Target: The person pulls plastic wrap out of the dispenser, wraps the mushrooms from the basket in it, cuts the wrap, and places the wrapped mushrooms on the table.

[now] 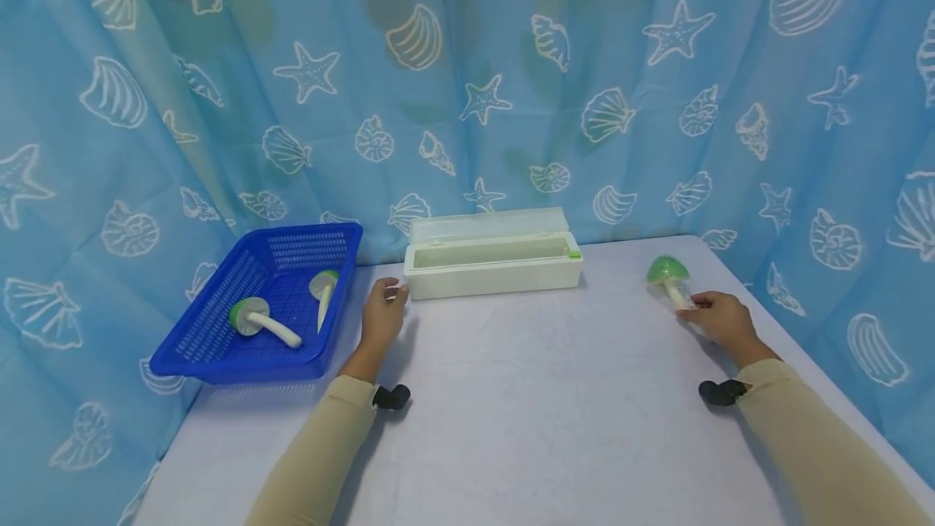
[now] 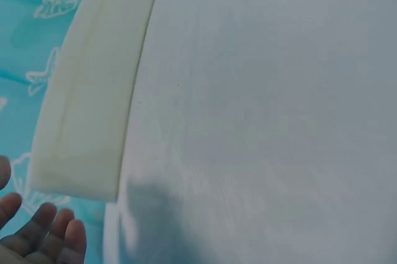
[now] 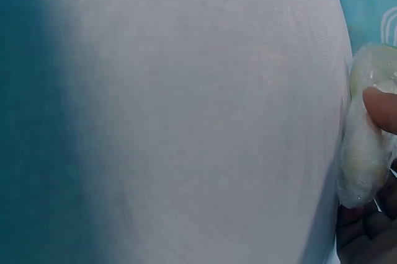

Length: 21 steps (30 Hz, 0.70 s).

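Note:
My right hand (image 1: 723, 323) grips the white stem of a green-capped mushroom-shaped piece (image 1: 668, 269) in clear plastic wrap, at the right side of the table. In the right wrist view, the thumb lies over the wrapped piece (image 3: 363, 152). My left hand (image 1: 383, 315) is beside the left end of a long white box (image 1: 493, 280), fingers loosely bent and holding nothing. The translucent lid (image 1: 489, 226) of the box is raised at the back, and a green tab (image 1: 575, 254) shows at its right end. Fingers (image 2: 43, 233) of my left hand appear near the box's end in the left wrist view.
A blue plastic basket (image 1: 241, 369) stands at the left, holding two similar pieces, one lying slanted (image 1: 273, 327) and another (image 1: 324, 291) near the right wall. Behind the white-covered table (image 1: 540, 396) hangs a blue seashell-print curtain (image 1: 453, 47).

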Each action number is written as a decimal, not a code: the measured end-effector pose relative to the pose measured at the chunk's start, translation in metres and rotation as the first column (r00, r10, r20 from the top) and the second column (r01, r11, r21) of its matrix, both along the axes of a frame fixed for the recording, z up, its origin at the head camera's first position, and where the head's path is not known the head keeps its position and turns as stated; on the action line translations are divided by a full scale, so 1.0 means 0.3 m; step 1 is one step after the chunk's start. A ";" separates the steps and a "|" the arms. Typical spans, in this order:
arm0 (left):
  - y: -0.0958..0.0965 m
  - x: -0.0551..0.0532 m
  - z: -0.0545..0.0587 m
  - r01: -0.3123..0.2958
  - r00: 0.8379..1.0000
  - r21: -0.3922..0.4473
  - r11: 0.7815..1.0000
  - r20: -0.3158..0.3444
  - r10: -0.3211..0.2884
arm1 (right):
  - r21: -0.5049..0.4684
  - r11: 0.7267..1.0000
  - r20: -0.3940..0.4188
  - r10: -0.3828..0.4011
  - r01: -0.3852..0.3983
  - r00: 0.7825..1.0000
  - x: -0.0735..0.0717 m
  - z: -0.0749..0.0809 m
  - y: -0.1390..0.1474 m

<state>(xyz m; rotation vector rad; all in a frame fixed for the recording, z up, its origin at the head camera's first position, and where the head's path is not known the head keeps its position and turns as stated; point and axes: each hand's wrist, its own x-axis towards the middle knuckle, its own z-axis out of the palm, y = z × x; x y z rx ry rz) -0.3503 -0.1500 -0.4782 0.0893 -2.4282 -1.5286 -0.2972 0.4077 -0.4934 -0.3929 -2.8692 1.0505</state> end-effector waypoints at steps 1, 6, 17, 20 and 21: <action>0.002 -0.011 -0.005 -0.009 1.000 0.014 1.000 0.000 0.009 | 0.021 1.000 -0.001 0.023 -0.023 1.000 -0.001 0.002 -0.003; 0.015 -0.054 -0.023 -0.030 1.000 0.048 0.998 -0.006 0.030 | 0.139 0.985 -0.020 0.103 -0.099 0.995 -0.002 0.009 -0.007; 0.048 -0.109 -0.038 -0.047 0.999 0.198 0.979 0.031 0.042 | 0.274 0.962 -0.031 -0.013 0.021 0.999 0.023 0.030 0.050; 0.057 -0.115 -0.039 -0.041 0.998 0.246 0.968 0.045 0.031 | 0.187 0.981 0.027 -0.058 0.052 0.998 0.025 0.024 0.070; 0.061 -0.116 -0.037 -0.039 0.999 0.260 0.965 0.046 0.028 | 0.159 0.985 0.047 -0.078 0.069 0.996 0.026 0.022 0.079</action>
